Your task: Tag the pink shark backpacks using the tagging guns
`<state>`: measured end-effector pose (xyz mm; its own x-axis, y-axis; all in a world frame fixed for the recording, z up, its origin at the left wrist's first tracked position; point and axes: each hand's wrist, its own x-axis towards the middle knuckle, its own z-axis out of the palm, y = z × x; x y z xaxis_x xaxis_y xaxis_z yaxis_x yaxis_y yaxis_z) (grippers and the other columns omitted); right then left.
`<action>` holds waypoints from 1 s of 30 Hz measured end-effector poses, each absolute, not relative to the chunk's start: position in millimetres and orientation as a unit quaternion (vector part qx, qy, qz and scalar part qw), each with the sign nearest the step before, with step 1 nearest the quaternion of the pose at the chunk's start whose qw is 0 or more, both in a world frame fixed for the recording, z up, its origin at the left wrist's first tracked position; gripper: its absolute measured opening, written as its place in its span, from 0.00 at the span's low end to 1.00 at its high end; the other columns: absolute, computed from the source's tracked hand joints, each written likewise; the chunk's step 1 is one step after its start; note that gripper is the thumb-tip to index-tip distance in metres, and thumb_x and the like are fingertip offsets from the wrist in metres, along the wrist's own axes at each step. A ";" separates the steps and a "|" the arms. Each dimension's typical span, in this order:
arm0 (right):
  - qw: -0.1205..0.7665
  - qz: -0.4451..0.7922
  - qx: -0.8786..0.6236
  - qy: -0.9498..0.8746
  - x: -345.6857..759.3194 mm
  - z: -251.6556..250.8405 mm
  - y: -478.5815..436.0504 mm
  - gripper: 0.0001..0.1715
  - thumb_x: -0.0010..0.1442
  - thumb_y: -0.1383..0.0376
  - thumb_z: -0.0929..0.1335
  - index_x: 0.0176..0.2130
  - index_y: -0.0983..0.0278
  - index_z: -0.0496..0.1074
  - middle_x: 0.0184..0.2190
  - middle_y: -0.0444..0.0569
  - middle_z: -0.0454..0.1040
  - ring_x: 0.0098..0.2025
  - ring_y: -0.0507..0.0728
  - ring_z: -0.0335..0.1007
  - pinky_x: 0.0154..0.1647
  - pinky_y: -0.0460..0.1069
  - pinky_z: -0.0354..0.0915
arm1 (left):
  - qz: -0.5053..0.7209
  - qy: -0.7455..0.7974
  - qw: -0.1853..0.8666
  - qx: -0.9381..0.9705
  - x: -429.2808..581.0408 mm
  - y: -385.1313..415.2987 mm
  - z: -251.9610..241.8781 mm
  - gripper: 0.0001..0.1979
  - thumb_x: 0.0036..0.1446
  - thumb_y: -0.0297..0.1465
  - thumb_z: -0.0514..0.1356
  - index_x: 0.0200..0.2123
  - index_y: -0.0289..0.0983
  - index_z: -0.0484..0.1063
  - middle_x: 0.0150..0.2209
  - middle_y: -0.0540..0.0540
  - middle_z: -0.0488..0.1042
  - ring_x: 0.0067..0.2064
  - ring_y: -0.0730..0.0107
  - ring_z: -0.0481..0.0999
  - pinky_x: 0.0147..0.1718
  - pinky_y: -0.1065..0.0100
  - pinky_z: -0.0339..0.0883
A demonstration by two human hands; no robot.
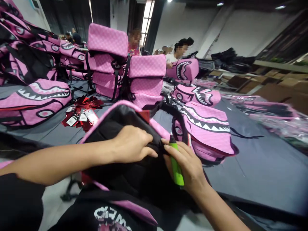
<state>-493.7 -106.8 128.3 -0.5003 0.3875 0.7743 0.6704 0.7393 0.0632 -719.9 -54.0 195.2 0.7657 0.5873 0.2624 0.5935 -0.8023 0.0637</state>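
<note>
Backpack [141,176], one, under two hands [132,143] [190,163]; one green tool [176,166]

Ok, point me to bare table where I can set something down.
The widest bare patch of grey table lies right of the shark-mouth bag, with clear plastic beyond. A smaller strip runs in front of the left shark-face bag and red tags. Behind the open bag, stacked pink bags crowd it.
</note>
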 end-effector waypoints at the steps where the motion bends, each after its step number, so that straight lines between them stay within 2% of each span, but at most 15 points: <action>1: 0.372 -0.186 -0.315 -0.853 -489.3 120.1 -110.8 0.28 0.59 0.75 0.70 0.58 0.63 0.66 0.51 0.60 0.76 0.53 0.62 0.75 0.49 0.60 0.76 | -0.129 -0.299 -0.009 -0.946 -714.7 -53.7 179.2 0.20 0.61 0.48 0.59 0.33 0.35 0.76 0.32 0.45 0.79 0.33 0.63 0.79 0.28 0.66 0.60; 5: 0.354 -0.181 -0.354 -0.847 -486.0 72.6 -122.7 0.23 0.60 0.75 0.69 0.55 0.67 0.68 0.51 0.63 0.76 0.57 0.65 0.71 0.48 0.61 0.77 | -0.073 -0.246 -0.050 -0.965 -704.8 -41.4 132.9 0.22 0.61 0.49 0.59 0.37 0.34 0.75 0.33 0.43 0.79 0.34 0.58 0.80 0.29 0.63 0.65; 9: 0.400 -0.144 -0.365 -0.829 -502.8 56.3 -110.9 0.26 0.60 0.76 0.69 0.56 0.66 0.64 0.55 0.64 0.73 0.59 0.62 0.69 0.50 0.59 0.75 | -0.036 -0.289 -0.043 -0.956 -731.4 -30.9 131.2 0.17 0.56 0.43 0.66 0.39 0.36 0.74 0.37 0.44 0.80 0.40 0.54 0.80 0.39 0.58 0.70; 12: 0.408 -0.109 -0.320 -0.848 -526.5 66.0 -89.3 0.22 0.63 0.74 0.67 0.55 0.64 0.64 0.54 0.61 0.73 0.58 0.61 0.69 0.50 0.59 0.74 | -0.097 -0.293 -0.060 -0.949 -765.6 -23.2 136.7 0.09 0.60 0.36 0.63 0.42 0.38 0.74 0.38 0.47 0.80 0.39 0.62 0.79 0.40 0.62 0.69; 14: 0.418 -0.096 -0.296 -0.853 -540.8 72.1 -74.1 0.20 0.64 0.73 0.67 0.54 0.64 0.63 0.48 0.58 0.76 0.52 0.60 0.73 0.46 0.57 0.73 | -0.189 -0.282 -0.092 -0.936 -779.9 -15.4 140.3 0.08 0.65 0.31 0.56 0.46 0.40 0.73 0.40 0.49 0.80 0.40 0.69 0.78 0.40 0.67 0.69; 16: 0.438 -0.088 -0.301 -0.843 -550.2 73.1 -63.5 0.21 0.63 0.73 0.67 0.55 0.63 0.63 0.41 0.54 0.77 0.45 0.58 0.74 0.42 0.55 0.73 | -0.279 -0.298 -0.077 -0.910 -780.7 -6.2 144.7 0.10 0.67 0.29 0.53 0.47 0.39 0.72 0.45 0.47 0.78 0.46 0.70 0.77 0.47 0.67 0.68; 17: 0.447 -0.085 -0.309 -0.835 -552.7 71.3 -61.1 0.22 0.63 0.74 0.67 0.55 0.63 0.63 0.39 0.53 0.76 0.43 0.58 0.74 0.41 0.55 0.72 | -0.299 -0.311 -0.055 -0.900 -776.0 -1.2 147.0 0.11 0.67 0.28 0.54 0.50 0.39 0.71 0.50 0.45 0.76 0.51 0.68 0.74 0.52 0.64 0.67; 18: 0.452 -0.082 -0.318 -0.829 -554.0 68.2 -60.7 0.23 0.63 0.75 0.66 0.55 0.63 0.63 0.38 0.53 0.75 0.43 0.58 0.73 0.40 0.55 0.72 | -0.294 -0.318 -0.032 -0.901 -768.5 4.0 148.7 0.14 0.65 0.28 0.56 0.53 0.38 0.70 0.54 0.42 0.73 0.57 0.64 0.71 0.56 0.60 0.64; 20: 0.455 -0.079 -0.333 -0.822 -554.4 59.1 -65.9 0.24 0.62 0.76 0.66 0.56 0.63 0.62 0.38 0.53 0.74 0.44 0.58 0.72 0.40 0.55 0.72 | -0.216 -0.311 -0.011 -0.925 -747.9 16.0 149.0 0.30 0.59 0.32 0.64 0.63 0.39 0.61 0.64 0.37 0.64 0.65 0.54 0.62 0.62 0.51 0.57; 22: 0.457 -0.068 -0.353 -0.813 -554.7 48.4 -76.7 0.24 0.63 0.76 0.65 0.57 0.62 0.62 0.39 0.53 0.73 0.44 0.59 0.71 0.40 0.56 0.71 | -0.112 -0.309 -0.006 -0.944 -725.2 30.9 142.4 0.50 0.49 0.38 0.72 0.69 0.39 0.50 0.69 0.32 0.55 0.68 0.45 0.55 0.63 0.44 0.53; 24: 0.460 -0.045 -0.378 -0.802 -556.1 39.3 -88.7 0.23 0.63 0.76 0.64 0.55 0.62 0.64 0.37 0.52 0.72 0.41 0.58 0.71 0.40 0.57 0.71 | -0.042 -0.313 0.013 -0.949 -705.7 47.9 128.6 0.62 0.38 0.43 0.76 0.71 0.38 0.45 0.70 0.29 0.51 0.69 0.38 0.52 0.63 0.39 0.50; 26: 0.449 -0.027 -0.399 -0.799 -557.4 34.4 -96.9 0.20 0.62 0.77 0.63 0.52 0.63 0.65 0.36 0.51 0.72 0.40 0.58 0.71 0.43 0.58 0.71 | -0.003 -0.310 0.025 -0.950 -692.7 63.2 111.6 0.65 0.36 0.45 0.76 0.71 0.38 0.43 0.69 0.28 0.51 0.68 0.37 0.54 0.61 0.40 0.52; 28: 0.422 -0.021 -0.415 -0.805 -556.3 34.1 -98.2 0.18 0.62 0.76 0.64 0.50 0.63 0.67 0.36 0.51 0.73 0.40 0.59 0.72 0.44 0.59 0.71 | 0.009 -0.293 0.026 -0.956 -687.3 71.4 97.6 0.63 0.39 0.45 0.75 0.71 0.38 0.43 0.68 0.29 0.54 0.67 0.41 0.56 0.62 0.44 0.53; 30: 0.409 -0.006 -0.420 -0.810 -553.0 36.0 -93.1 0.16 0.62 0.76 0.65 0.49 0.63 0.67 0.36 0.51 0.74 0.40 0.59 0.72 0.42 0.57 0.71 | -0.006 -0.270 0.040 -0.962 -687.2 69.9 90.6 0.65 0.40 0.46 0.74 0.71 0.36 0.39 0.69 0.27 0.52 0.69 0.43 0.54 0.64 0.44 0.48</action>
